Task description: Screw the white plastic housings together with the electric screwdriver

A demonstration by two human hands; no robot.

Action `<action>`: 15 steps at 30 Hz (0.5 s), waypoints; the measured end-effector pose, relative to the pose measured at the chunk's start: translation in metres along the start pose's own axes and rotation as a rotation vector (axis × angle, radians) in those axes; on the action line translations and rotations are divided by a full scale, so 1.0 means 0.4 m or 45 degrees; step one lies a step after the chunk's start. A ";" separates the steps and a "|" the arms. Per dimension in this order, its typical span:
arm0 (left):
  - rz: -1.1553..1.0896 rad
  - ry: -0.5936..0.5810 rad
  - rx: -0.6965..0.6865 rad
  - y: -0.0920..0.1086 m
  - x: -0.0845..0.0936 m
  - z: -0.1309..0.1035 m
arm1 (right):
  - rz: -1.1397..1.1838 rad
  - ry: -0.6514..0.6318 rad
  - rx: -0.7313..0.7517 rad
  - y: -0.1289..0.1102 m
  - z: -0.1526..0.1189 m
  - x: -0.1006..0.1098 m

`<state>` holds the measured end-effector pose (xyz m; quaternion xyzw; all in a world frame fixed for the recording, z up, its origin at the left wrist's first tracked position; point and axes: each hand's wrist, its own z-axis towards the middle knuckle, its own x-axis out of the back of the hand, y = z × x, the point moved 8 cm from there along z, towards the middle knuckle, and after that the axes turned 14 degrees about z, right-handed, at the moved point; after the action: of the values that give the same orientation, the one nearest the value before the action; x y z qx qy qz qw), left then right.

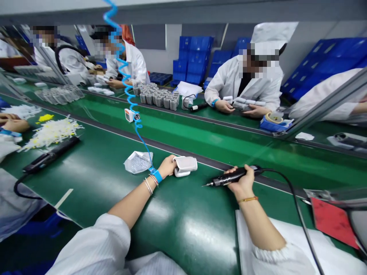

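Observation:
My left hand [168, 167] grips the left end of a white plastic housing [186, 165], a small rounded device shell, at the far edge of the green table. A blue wrist strap [156, 175] with a coiled blue cord [125, 72] is on that wrist. Beside this hand, on its left, lies an open white bag [138, 162] full of tiny screws. In my right hand [243, 183] is a black electric screwdriver [231, 177], held nearly level, its bit pointing left. The bit is apart from the housing.
Beyond the table runs a green conveyor belt [172, 124]. Co-workers sit along its far side, near rows of grey housings [157, 95]. On the left are a pile of white and yellow small parts [54, 131] and another electric screwdriver [51, 154]. A red sheet [334, 221] lies right.

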<state>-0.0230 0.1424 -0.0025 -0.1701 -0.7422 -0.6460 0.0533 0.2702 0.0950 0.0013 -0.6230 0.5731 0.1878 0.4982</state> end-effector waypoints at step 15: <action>-0.281 0.232 -0.078 0.115 -0.045 0.212 | 0.033 -0.009 -0.088 0.038 0.016 0.015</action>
<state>0.0206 0.2270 0.0220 -0.0297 -0.7285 -0.6830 0.0440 0.2604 0.0996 -0.0125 -0.6316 0.5726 0.2162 0.4759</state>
